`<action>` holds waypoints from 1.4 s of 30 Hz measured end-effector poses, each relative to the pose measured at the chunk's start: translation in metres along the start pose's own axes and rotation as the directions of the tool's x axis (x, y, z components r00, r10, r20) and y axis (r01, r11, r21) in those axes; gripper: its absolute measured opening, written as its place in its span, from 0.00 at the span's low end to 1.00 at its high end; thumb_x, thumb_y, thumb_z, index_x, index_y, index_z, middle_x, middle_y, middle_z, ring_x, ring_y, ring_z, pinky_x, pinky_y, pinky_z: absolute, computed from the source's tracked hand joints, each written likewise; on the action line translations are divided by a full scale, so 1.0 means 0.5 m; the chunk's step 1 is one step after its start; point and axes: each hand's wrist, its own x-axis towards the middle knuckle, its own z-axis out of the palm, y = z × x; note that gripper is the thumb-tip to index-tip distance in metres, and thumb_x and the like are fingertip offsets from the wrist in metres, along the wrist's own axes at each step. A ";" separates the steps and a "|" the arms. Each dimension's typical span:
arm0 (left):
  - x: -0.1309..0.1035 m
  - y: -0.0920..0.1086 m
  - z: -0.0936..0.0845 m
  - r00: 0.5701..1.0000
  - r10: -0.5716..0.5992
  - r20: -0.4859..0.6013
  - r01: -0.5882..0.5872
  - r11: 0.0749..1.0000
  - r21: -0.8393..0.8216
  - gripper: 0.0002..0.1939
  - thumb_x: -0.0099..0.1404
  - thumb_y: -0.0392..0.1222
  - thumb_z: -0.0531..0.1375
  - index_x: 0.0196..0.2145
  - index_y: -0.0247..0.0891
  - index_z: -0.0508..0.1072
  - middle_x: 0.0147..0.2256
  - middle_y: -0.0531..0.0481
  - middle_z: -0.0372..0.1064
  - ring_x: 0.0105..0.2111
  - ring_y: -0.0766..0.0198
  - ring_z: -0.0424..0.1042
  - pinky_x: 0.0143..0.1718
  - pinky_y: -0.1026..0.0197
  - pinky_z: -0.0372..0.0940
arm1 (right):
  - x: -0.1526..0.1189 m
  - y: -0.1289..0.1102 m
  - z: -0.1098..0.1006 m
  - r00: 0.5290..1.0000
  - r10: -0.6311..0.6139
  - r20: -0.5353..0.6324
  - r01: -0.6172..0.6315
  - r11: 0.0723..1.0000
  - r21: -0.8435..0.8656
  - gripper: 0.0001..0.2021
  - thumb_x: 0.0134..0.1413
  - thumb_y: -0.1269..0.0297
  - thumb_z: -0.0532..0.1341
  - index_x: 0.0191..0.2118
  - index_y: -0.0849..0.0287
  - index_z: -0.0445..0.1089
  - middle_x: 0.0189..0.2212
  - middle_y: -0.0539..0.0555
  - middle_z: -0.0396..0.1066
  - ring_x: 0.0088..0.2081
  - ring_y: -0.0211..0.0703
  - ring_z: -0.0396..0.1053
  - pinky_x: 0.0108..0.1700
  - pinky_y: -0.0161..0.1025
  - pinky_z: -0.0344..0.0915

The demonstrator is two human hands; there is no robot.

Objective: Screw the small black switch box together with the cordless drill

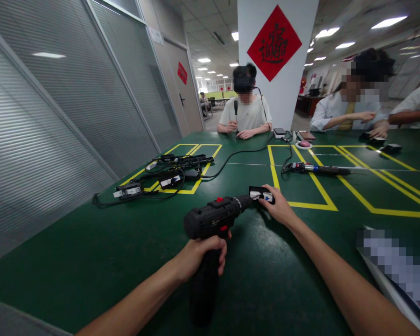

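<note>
My left hand [210, 252] is wrapped round the handle of a black cordless drill [213, 218] with red accents, its index finger near the red trigger. The drill points right, and its tip meets or nearly meets a small black box-like part [255, 190] with a white inside; whether they touch I cannot tell. My right hand [276, 205] grips that part from its right side, fingers over the top edge and thumb in front. A little blue shows in the part near the thumb. The part stands on or just above the green table [252, 280].
Black cabled devices [175, 172] lie at left inside yellow tape. An electric screwdriver [315, 169] lies at right with its cord. A partly blurred sheet or packet [388, 261] is near the right edge. Across the table, a person [247, 112] holds a screwdriver [235, 109]; other people sit at right.
</note>
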 end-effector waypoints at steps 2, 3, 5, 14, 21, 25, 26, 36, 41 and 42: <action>0.001 0.000 0.000 1.000 0.000 0.003 0.000 1.000 -0.003 0.11 0.62 0.39 0.54 0.42 0.33 0.65 0.22 0.54 0.65 0.20 0.65 0.69 0.25 0.61 0.62 | 0.001 0.002 0.001 1.000 -0.002 -0.005 0.002 1.000 -0.004 0.21 0.53 0.61 0.61 0.54 0.54 0.64 0.47 0.56 0.65 0.49 0.50 0.65 0.55 0.48 0.60; 0.002 0.000 0.000 1.000 0.001 0.003 -0.001 1.000 -0.003 0.11 0.62 0.39 0.54 0.42 0.33 0.65 0.22 0.54 0.65 0.20 0.65 0.69 0.25 0.61 0.62 | 0.001 0.003 0.001 1.000 -0.004 -0.007 0.004 1.000 -0.007 0.22 0.53 0.61 0.61 0.55 0.54 0.64 0.47 0.56 0.65 0.50 0.50 0.65 0.55 0.48 0.60; 0.002 0.001 0.001 1.000 0.005 0.003 -0.005 1.000 -0.001 0.11 0.62 0.39 0.54 0.42 0.33 0.65 0.22 0.54 0.65 0.19 0.65 0.69 0.24 0.61 0.62 | 0.000 0.003 0.001 1.000 -0.007 -0.008 0.007 1.000 -0.014 0.22 0.54 0.61 0.61 0.55 0.55 0.64 0.47 0.57 0.65 0.50 0.50 0.65 0.55 0.48 0.60; 0.000 0.001 0.001 1.000 0.007 -0.008 -0.007 1.000 -0.002 0.11 0.62 0.39 0.54 0.42 0.34 0.65 0.22 0.55 0.65 0.19 0.65 0.69 0.25 0.61 0.62 | -0.002 0.000 -0.003 1.000 -0.006 -0.001 0.006 1.000 -0.005 0.22 0.54 0.60 0.61 0.55 0.56 0.64 0.49 0.57 0.65 0.50 0.50 0.65 0.55 0.47 0.60; -0.002 0.007 0.002 1.000 0.003 0.010 -0.003 1.000 0.007 0.11 0.61 0.40 0.55 0.40 0.34 0.66 0.22 0.54 0.65 0.19 0.65 0.69 0.25 0.62 0.61 | -0.001 -0.003 -0.004 1.000 -0.003 0.001 0.003 1.000 0.004 0.21 0.53 0.61 0.61 0.54 0.53 0.64 0.49 0.56 0.65 0.50 0.50 0.65 0.55 0.48 0.60; -0.002 0.007 0.003 1.000 -0.003 0.008 0.003 1.000 0.004 0.10 0.61 0.40 0.55 0.40 0.34 0.66 0.22 0.55 0.65 0.20 0.65 0.68 0.25 0.62 0.61 | -0.001 -0.005 -0.005 1.000 0.010 0.003 -0.010 1.000 0.009 0.21 0.53 0.60 0.61 0.54 0.54 0.64 0.49 0.57 0.65 0.51 0.50 0.65 0.56 0.48 0.60; -0.002 0.007 0.003 1.000 0.000 0.007 0.000 1.000 0.005 0.10 0.61 0.40 0.55 0.40 0.34 0.66 0.22 0.55 0.65 0.19 0.65 0.69 0.25 0.62 0.61 | -0.001 -0.005 -0.005 1.000 0.011 0.002 -0.011 1.000 0.011 0.22 0.53 0.60 0.61 0.54 0.54 0.64 0.49 0.57 0.65 0.51 0.50 0.65 0.56 0.48 0.60; -0.001 0.005 0.002 1.000 0.005 0.008 -0.005 1.000 0.000 0.11 0.61 0.40 0.55 0.41 0.34 0.65 0.22 0.55 0.65 0.19 0.65 0.69 0.24 0.62 0.61 | 0.000 -0.003 -0.002 1.000 -0.006 0.002 0.006 1.000 -0.008 0.21 0.54 0.60 0.60 0.54 0.55 0.64 0.49 0.56 0.66 0.51 0.50 0.65 0.56 0.48 0.60; -0.001 0.006 0.000 1.000 -0.005 0.011 0.005 1.000 0.007 0.11 0.61 0.40 0.55 0.41 0.34 0.65 0.22 0.54 0.65 0.20 0.64 0.69 0.24 0.62 0.61 | -0.001 -0.004 -0.003 1.000 -0.005 -0.002 0.005 1.000 -0.006 0.21 0.54 0.60 0.60 0.54 0.53 0.64 0.49 0.56 0.65 0.51 0.50 0.65 0.56 0.48 0.60; -0.001 0.006 0.000 1.000 -0.005 0.011 0.004 1.000 0.007 0.11 0.61 0.40 0.55 0.41 0.34 0.65 0.22 0.54 0.65 0.20 0.64 0.69 0.25 0.62 0.61 | -0.001 -0.003 -0.003 1.000 -0.003 -0.003 0.003 1.000 -0.007 0.21 0.54 0.60 0.60 0.54 0.54 0.64 0.50 0.56 0.65 0.51 0.50 0.65 0.56 0.48 0.60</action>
